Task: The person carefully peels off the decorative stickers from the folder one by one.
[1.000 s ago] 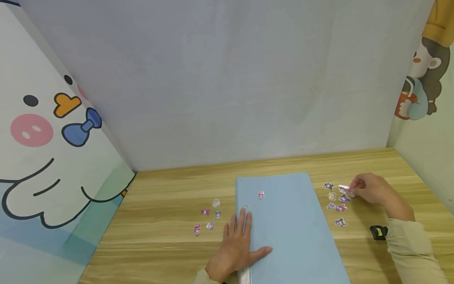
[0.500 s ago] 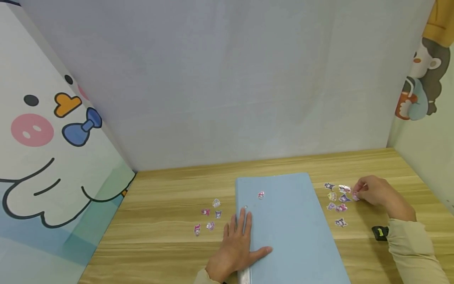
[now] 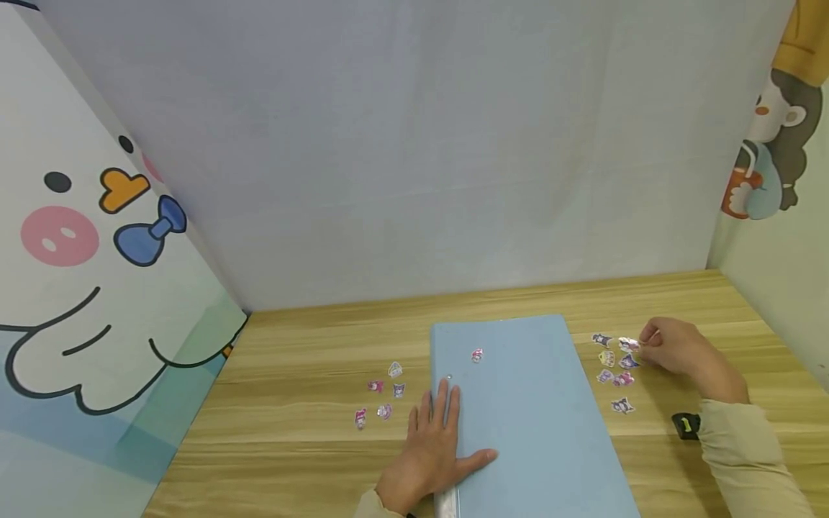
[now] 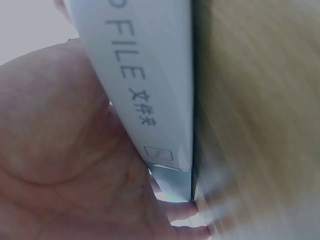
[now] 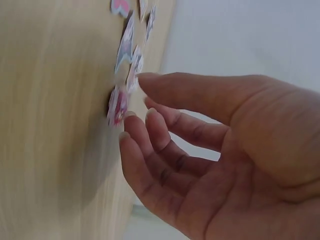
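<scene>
My left hand (image 3: 427, 446) lies flat with spread fingers on the left edge of a light blue file folder (image 3: 531, 417). In the left wrist view its palm is beside the folder's white spine (image 4: 145, 85), printed with "FILE". My right hand (image 3: 680, 352) is bent over the right-hand group of stickers, beside a pink-and-white sticker (image 3: 628, 344) and a purple sticker (image 3: 629, 361). In the right wrist view, its thumb and loosely bent fingers stand apart, with a pink sticker (image 5: 119, 105) close to the fingertips. One small sticker (image 3: 477, 355) is on the folder's upper part.
Left of the folder, several stickers lie on the wooden table (image 3: 291, 374), among them a pink one (image 3: 360, 419). More lie at the right, including a yellowish one (image 3: 606, 358). A black strap device (image 3: 686, 425) sits at the right wrist. A pale curtain (image 3: 453, 158) hangs behind.
Half a second ago a pink sticker showed at my right fingertips; in the head view it no longer shows there. The right hand has shifted slightly left. My left hand has stayed still.
</scene>
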The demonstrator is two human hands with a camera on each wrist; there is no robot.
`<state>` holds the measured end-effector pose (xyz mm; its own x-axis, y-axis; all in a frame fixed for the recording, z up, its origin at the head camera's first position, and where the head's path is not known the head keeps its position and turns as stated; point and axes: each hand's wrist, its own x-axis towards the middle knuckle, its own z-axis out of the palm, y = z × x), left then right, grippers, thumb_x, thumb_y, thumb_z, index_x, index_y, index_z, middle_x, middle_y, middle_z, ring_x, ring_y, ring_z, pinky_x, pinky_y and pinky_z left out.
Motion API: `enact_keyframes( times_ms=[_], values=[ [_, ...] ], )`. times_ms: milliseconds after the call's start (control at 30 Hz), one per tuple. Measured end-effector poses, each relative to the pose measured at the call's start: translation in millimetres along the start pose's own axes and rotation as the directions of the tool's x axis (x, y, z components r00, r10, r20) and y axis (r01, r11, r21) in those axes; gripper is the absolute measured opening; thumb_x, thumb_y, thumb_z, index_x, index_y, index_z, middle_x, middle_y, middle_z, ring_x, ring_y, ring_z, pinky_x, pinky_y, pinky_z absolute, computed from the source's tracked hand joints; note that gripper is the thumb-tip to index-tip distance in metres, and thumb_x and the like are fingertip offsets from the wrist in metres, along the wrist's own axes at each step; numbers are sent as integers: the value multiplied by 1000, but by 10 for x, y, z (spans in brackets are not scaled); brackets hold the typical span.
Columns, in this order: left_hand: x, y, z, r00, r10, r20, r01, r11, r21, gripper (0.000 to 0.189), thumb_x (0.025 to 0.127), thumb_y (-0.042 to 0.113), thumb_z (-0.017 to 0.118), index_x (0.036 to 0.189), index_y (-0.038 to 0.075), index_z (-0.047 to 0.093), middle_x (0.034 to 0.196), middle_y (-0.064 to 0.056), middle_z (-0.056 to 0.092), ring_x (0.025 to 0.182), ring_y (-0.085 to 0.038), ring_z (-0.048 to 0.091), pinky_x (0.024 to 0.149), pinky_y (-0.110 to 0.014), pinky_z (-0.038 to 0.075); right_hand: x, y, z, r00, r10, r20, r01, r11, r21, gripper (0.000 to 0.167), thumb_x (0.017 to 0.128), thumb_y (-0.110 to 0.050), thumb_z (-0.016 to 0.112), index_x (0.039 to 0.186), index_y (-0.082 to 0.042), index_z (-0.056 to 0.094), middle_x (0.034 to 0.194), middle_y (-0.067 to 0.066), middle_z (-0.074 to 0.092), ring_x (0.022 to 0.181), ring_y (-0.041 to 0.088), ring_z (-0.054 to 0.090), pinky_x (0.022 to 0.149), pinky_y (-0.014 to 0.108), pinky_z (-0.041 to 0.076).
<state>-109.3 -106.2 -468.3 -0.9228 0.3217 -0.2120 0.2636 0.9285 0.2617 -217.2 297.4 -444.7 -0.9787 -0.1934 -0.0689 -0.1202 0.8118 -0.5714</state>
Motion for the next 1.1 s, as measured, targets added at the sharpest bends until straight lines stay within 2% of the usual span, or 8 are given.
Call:
enact_keyframes(
  times_ms=[133, 367, 567, 700, 900, 1100],
  values=[
    [-1, -1, -5, 1000, 2, 2, -2, 1000, 2, 106, 93, 73, 55, 163, 2, 18, 171, -18, 9, 154, -44, 16, 118, -62, 23, 46, -92, 94, 1000, -22, -15, 22, 1000, 11, 14, 90, -4, 68, 91, 6, 59, 84, 17, 62, 79, 28, 58, 69, 39, 48],
    [3, 4, -5, 1000, -4, 11, 4, 1000, -2, 107, 93, 74, 54, 163, 3, 17, 171, -17, 7, 154, -44, 15, 119, -62, 22, 98, -226, 243, 996, -70, -48, 71, 997, 11, 14, 95, -4, 64, 94, 9, 59, 88, 21, 63, 84, 35, 61, 76, 52, 52],
    [14, 5, 0, 1000, -6, 20, 6, 1000, 15, 107, 93, 75, 52, 164, 3, 16, 171, -18, 7, 154, -43, 14, 119, -61, 22, 133, -322, 333, 995, -88, -40, 89, 995, 35, 18, 96, -5, 65, 99, 12, 58, 91, 24, 63, 81, 31, 62, 72, 48, 54],
    [16, 2, 1, 1000, -3, 21, 2, 1000, 22, 106, 93, 74, 52, 163, 3, 17, 171, -18, 7, 154, -44, 15, 119, -62, 23, 152, -403, 382, 993, -112, -45, 114, 993, 35, 17, 95, -3, 66, 99, 12, 58, 94, 26, 64, 84, 34, 63, 74, 50, 54],
    [15, -4, 3, 1000, 0, 13, 0, 1000, 18, 106, 93, 74, 53, 163, 2, 17, 171, -18, 8, 154, -44, 15, 118, -62, 23, 178, -501, 468, 978, -189, -85, 192, 981, 28, 13, 93, 0, 66, 98, 10, 58, 97, 27, 63, 92, 42, 62, 80, 56, 52],
    [12, 3, -8, 1000, -1, 15, 1, 1000, 24, 106, 93, 74, 53, 163, 2, 17, 171, -18, 8, 154, -44, 15, 118, -62, 23, 215, -564, 572, 963, -250, -97, 255, 966, 39, 17, 94, -3, 69, 102, 8, 59, 100, 24, 61, 89, 36, 61, 76, 50, 52]
  ],
)
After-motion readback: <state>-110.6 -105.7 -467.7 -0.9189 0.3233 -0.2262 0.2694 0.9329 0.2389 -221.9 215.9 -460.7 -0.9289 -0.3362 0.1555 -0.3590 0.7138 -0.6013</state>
